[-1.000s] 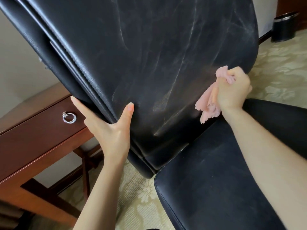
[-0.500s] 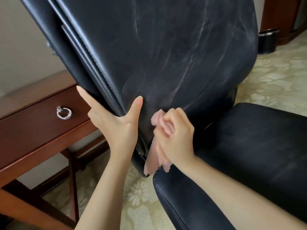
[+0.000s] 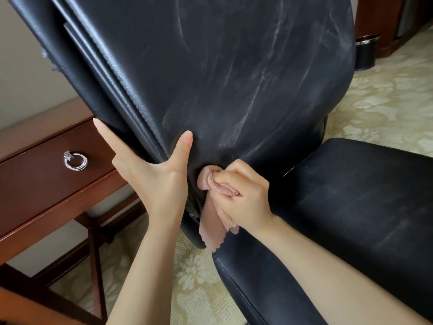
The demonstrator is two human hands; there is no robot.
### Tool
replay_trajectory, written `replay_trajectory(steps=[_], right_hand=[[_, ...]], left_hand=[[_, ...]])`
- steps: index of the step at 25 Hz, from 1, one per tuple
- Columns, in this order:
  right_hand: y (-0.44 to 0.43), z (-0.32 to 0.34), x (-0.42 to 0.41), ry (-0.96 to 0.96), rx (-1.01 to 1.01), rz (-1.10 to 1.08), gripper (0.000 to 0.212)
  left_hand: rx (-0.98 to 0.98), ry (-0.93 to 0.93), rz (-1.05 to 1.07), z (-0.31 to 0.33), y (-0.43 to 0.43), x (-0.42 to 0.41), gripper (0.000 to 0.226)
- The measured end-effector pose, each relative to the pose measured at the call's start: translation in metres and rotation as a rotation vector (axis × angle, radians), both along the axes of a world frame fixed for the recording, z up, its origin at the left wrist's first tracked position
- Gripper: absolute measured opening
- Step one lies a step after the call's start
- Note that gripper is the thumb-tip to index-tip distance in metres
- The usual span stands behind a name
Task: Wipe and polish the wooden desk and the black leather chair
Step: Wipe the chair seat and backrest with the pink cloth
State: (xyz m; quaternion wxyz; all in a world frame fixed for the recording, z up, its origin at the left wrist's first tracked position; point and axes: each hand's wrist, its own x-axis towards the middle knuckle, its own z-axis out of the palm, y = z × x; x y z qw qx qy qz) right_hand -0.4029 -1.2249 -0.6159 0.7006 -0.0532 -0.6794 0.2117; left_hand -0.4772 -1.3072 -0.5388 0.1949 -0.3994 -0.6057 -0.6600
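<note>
The black leather chair fills the view: its backrest (image 3: 234, 78) is streaked with pale wipe marks and its seat (image 3: 351, 207) lies at the lower right. My left hand (image 3: 159, 181) holds the backrest's left edge, thumb on the front face and fingers behind. My right hand (image 3: 246, 195) grips a bunched pink cloth (image 3: 213, 226) and presses it against the bottom of the backrest, just right of my left thumb. A loose end of the cloth hangs over the gap above the seat. The wooden desk (image 3: 35, 184) stands at the left.
The desk drawer has a silver ring pull (image 3: 75, 160), and the desk's legs and crossbars run below it. A black waste bin (image 3: 366, 52) stands behind the chair at the upper right, beside dark wooden furniture. Patterned cream carpet (image 3: 386, 102) covers the floor.
My right hand has swept the cloth from the backrest's right edge down and left to its lower left part. My left hand has kept its hold on the edge.
</note>
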Motion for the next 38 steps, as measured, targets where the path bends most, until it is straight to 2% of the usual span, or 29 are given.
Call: replay_trajectory(steps=[3, 6, 10, 14, 17, 19, 24, 29, 32, 38], right_hand=[[0.02, -0.008, 0.003, 0.029, -0.102, -0.081, 0.016], [0.045, -0.012, 0.011, 0.014, -0.265, -0.11, 0.012], [0.061, -0.01, 0.016, -0.039, -0.379, -0.163, 0.01], [0.075, 0.002, 0.031, -0.03, -0.742, -0.312, 0.029], [0.078, 0.017, 0.048, 0.059, -0.875, -0.346, 0.03], [0.064, 0.026, 0.052, 0.133, -0.855, -0.267, 0.025], [-0.007, 0.029, 0.031, 0.012, -0.426, -0.067, 0.016], [0.0, 0.029, 0.009, 0.052, -0.195, -0.085, 0.016], [0.017, 0.024, -0.001, 0.049, -0.198, -0.167, 0.023], [0.06, 0.009, 0.014, 0.025, -0.413, -0.211, 0.023]], left_hand=[[0.003, 0.003, 0.002, -0.001, -0.001, 0.002, 0.108], [0.001, -0.012, -0.015, -0.001, -0.001, 0.005, 0.107], [-0.006, -0.027, -0.028, 0.0, -0.001, 0.005, 0.109], [-0.008, -0.031, -0.034, 0.001, -0.001, 0.004, 0.112], [-0.004, -0.031, -0.036, 0.001, -0.002, 0.002, 0.114], [-0.006, -0.047, -0.025, 0.001, -0.003, 0.003, 0.115], [-0.004, -0.028, -0.022, 0.002, -0.003, 0.003, 0.114], [0.012, -0.001, -0.039, -0.001, -0.004, 0.002, 0.11], [0.022, 0.013, -0.039, -0.003, -0.001, 0.001, 0.108], [0.029, 0.034, -0.04, -0.004, 0.002, 0.001, 0.106]])
